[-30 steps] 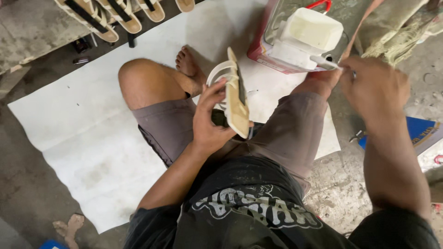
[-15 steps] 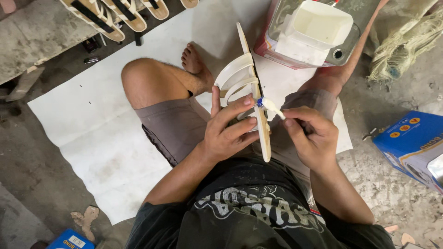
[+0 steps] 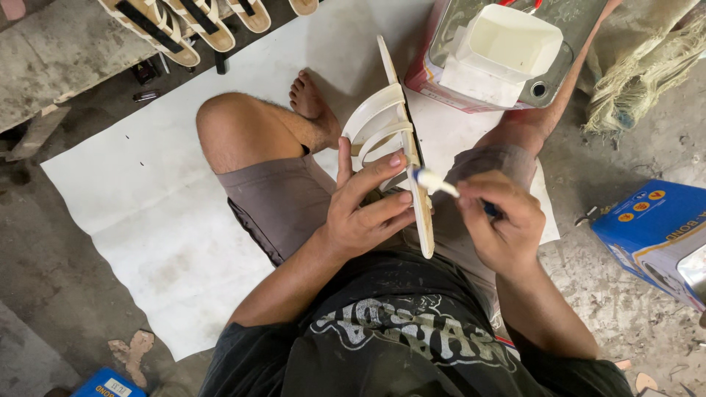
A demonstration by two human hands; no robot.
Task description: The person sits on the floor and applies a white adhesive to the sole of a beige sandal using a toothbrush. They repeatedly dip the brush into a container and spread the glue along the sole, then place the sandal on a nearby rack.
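My left hand (image 3: 365,208) grips a cream-white sandal (image 3: 390,125) with curved straps, held on its edge above my lap with the sole facing right. In my right hand (image 3: 498,223) is a small brush (image 3: 434,182) with a blue handle and a pale, glue-coated tip. That tip touches the sandal's sole edge near its middle. I sit cross-legged on a white sheet (image 3: 162,213), my bare foot (image 3: 312,110) just left of the sandal.
A red-sided metal can (image 3: 434,73) with a white cut plastic container (image 3: 507,51) on top stands ahead right. Several strapped sandals (image 3: 169,26) lie on a concrete ledge at the top left. A blue box (image 3: 654,235) sits at the right, another blue box (image 3: 110,384) at the bottom left.
My right hand came back from the white container with the brush and brought its tip to the sandal's sole. The left hand turned the sandal slightly and kept hold.
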